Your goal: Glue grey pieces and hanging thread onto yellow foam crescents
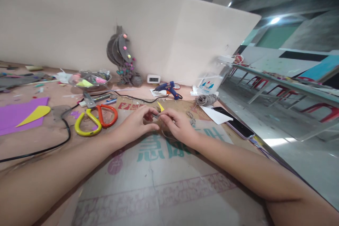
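Observation:
My left hand (137,122) and my right hand (178,125) meet fingertip to fingertip above the cardboard sheet (150,176). Both are closed in a pinch around something small and greyish, mostly hidden by the fingers. A thin grey cord (164,135) curves out beneath my right hand. Just past the fingertips, a pointed yellow piece (160,106) shows; whether it is held or lies behind, I cannot tell. A wound bundle of grey cord (206,99) rests beyond my right hand, with a loose strand trailing from it.
Left are scissors (88,123) with yellow and orange handles, purple sheets (21,116), a yellow teardrop cutout (35,114) and a black cable (67,136). At the back stand a blue glue gun (169,89), a clock (153,78) and a grey ornament (119,51). A phone (238,125) lies right.

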Available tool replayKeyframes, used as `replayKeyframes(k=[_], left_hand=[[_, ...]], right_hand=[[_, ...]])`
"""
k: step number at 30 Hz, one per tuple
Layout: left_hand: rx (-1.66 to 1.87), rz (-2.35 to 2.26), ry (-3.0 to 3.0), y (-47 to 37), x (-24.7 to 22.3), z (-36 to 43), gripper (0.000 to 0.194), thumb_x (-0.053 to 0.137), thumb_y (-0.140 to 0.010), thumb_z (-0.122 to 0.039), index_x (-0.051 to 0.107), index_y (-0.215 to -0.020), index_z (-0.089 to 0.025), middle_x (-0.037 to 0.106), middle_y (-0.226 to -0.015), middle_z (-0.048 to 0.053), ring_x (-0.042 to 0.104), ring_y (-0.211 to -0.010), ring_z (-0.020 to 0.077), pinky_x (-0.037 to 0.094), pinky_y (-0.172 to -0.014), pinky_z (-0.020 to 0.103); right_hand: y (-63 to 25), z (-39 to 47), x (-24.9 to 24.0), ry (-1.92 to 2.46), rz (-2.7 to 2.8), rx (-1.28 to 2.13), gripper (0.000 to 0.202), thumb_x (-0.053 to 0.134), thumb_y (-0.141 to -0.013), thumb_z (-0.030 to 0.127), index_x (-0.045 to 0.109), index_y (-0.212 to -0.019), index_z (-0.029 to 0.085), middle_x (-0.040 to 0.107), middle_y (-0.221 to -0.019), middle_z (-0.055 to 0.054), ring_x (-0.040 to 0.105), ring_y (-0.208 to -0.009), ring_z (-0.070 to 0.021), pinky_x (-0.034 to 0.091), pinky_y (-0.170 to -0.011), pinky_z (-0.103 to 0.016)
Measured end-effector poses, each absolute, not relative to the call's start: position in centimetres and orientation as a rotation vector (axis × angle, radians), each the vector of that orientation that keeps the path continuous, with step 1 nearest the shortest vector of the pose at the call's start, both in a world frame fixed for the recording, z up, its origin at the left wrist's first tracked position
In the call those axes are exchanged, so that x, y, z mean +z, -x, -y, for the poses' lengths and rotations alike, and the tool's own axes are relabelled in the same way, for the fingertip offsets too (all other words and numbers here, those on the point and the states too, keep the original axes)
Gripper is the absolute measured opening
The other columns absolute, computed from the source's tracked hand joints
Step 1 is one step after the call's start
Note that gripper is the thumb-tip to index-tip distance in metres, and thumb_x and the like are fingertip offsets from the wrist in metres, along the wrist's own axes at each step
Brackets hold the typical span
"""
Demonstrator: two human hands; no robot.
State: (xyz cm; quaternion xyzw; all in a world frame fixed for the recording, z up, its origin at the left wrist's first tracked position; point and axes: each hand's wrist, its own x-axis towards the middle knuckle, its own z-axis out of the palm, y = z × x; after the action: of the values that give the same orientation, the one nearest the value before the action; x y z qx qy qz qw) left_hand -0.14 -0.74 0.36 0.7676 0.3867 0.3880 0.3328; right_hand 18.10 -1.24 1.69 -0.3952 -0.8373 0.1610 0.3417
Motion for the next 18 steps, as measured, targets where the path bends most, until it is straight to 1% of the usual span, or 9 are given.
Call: replayKeyframes(k=[7,11,14,18], left_hand=[[1.036,-1.008,-2.076,0.20,0.05,0.56,0.026,0.062,-0.072,-0.029,0.053,-0.095,-0.019,0.055,-0.094,0.004,0.054,-0.083,0.0162,0.045,-0.075,0.031],[1.026,-1.021,-2.107,0.11,0.22,0.63,0.020,0.059,-0.074,-0.029,0.053,-0.090,-0.019,0.055,-0.089,0.003,0.054,-0.078,0.0148,0.045,-0.071,0.029],[1.025,-1.023,-2.128,0.07,0.33,0.68,0.015,0.056,-0.075,-0.026,0.052,-0.087,-0.018,0.055,-0.086,0.002,0.054,-0.076,0.0138,0.045,-0.070,0.028],[1.028,-1.028,-2.154,0.11,0.27,0.63,0.015,0.056,-0.074,-0.021,0.053,-0.088,-0.018,0.055,-0.086,0.001,0.055,-0.075,0.0129,0.046,-0.070,0.027]], right_hand=[[-18.06,1.12,1.57,1.058,2.066,0.649,0.027,0.037,-0.091,0.037,0.054,-0.082,0.018,0.055,-0.062,0.002,0.052,-0.060,-0.0098,0.040,-0.062,-0.022],[-18.03,1.07,1.54,1.049,2.059,0.691,0.027,0.038,-0.090,0.037,0.054,-0.082,0.018,0.054,-0.062,0.002,0.051,-0.059,-0.0097,0.040,-0.060,-0.022],[-18.06,0.98,1.48,1.046,2.050,0.692,0.028,0.038,-0.090,0.038,0.054,-0.082,0.018,0.054,-0.063,0.002,0.050,-0.058,-0.0096,0.039,-0.058,-0.021],[-18.14,0.84,1.30,1.042,2.025,0.706,0.027,0.039,-0.090,0.038,0.054,-0.080,0.018,0.053,-0.061,0.002,0.049,-0.057,-0.0095,0.039,-0.056,-0.021]])
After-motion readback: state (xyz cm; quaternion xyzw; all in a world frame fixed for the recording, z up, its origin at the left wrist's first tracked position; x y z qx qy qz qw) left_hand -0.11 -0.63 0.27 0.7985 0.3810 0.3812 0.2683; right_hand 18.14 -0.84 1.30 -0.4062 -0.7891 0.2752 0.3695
